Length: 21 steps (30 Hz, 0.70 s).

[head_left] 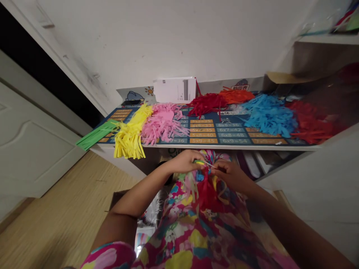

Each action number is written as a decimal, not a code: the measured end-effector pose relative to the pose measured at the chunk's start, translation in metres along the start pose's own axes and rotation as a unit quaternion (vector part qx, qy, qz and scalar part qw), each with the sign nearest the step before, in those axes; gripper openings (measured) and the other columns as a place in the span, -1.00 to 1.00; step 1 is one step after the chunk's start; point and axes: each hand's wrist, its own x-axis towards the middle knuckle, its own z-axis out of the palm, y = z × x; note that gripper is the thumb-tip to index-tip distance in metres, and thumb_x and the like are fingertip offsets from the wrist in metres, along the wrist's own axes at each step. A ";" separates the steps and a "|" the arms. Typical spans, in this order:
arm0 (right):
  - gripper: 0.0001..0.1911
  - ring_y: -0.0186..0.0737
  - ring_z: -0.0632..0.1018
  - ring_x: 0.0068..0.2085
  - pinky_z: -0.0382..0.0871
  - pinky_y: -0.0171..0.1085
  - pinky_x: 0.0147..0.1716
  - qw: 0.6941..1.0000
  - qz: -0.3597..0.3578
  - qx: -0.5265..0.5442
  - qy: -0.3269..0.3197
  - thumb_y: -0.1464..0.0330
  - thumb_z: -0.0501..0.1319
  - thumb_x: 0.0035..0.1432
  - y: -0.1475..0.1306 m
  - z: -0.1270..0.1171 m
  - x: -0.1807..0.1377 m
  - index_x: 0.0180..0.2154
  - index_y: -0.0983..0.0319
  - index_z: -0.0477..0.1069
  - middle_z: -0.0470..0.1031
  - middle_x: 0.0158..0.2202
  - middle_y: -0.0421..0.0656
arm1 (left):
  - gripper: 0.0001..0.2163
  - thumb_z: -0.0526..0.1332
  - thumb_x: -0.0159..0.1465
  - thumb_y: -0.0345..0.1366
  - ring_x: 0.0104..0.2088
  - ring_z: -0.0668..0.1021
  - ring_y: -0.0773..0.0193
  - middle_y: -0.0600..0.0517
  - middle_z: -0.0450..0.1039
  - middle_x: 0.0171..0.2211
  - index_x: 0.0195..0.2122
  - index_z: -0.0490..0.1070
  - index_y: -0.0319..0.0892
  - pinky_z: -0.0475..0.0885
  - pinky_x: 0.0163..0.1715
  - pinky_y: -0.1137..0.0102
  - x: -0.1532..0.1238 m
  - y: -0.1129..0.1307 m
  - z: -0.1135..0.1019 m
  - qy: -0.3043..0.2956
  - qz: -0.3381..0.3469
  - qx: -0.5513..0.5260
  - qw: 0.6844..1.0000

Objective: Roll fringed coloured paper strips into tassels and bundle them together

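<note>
My left hand (pixel 186 161) is closed in a pinch on a thin white string (pixel 208 163), with bits of green and yellow paper at its fingertips. On the other end of the string, close by, my right hand (pixel 230 173) is closed too. A bunch of paper tassels (pixel 206 192), mostly red with some blue, yellow and pale strips, hangs below my fingers over the patterned clothing on my lap. How the string joins the tassels is hidden by my fingers and blur.
Fringed paper bundles lie along the desk (pixel 203 141): green (pixel 97 135), yellow (pixel 131 132), pink (pixel 165 125), dark red (pixel 207 104), orange (pixel 237 96), blue (pixel 270 116) and red (pixel 312 123). A white box (pixel 175 90) leans on the wall. A phone (pixel 132 102) lies at the back left.
</note>
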 end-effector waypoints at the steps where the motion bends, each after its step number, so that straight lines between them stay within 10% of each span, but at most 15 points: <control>1: -0.74 -0.22 0.50 -0.36 0.29 -0.28 -0.36 1.000 0.000 -0.006 -0.001 0.24 0.15 0.18 -0.001 0.000 0.001 -0.48 0.20 0.48 0.50 -0.45 -0.18 | -0.89 0.27 0.25 -0.31 -0.32 0.53 0.31 0.03 0.55 -0.34 -0.28 0.56 -0.22 0.37 -0.24 0.48 0.000 0.002 -0.002 0.001 -0.012 -0.011 1.000; 16: -0.62 -0.28 0.49 -0.47 0.30 -0.33 -0.47 0.997 -0.014 0.026 0.069 0.08 0.25 0.11 -0.070 -0.045 0.033 -0.56 0.21 0.50 0.51 -0.56 -0.22 | -0.62 0.23 0.31 0.04 -0.31 0.56 0.25 -0.07 0.60 -0.33 -0.26 0.65 -0.19 0.41 -0.22 0.41 0.006 0.021 -0.018 -0.001 0.041 -0.040 0.998; 21: -0.56 -0.32 0.53 -0.35 0.33 -0.28 -0.36 0.971 -0.068 -0.003 0.229 0.02 0.27 0.15 -0.103 -0.103 0.030 -0.41 0.28 0.57 0.58 -0.41 -0.18 | -0.60 0.16 0.36 0.02 -0.29 0.58 0.23 -0.11 0.62 -0.32 -0.24 0.65 -0.20 0.40 -0.23 0.42 0.003 0.016 -0.033 0.003 0.059 0.040 0.997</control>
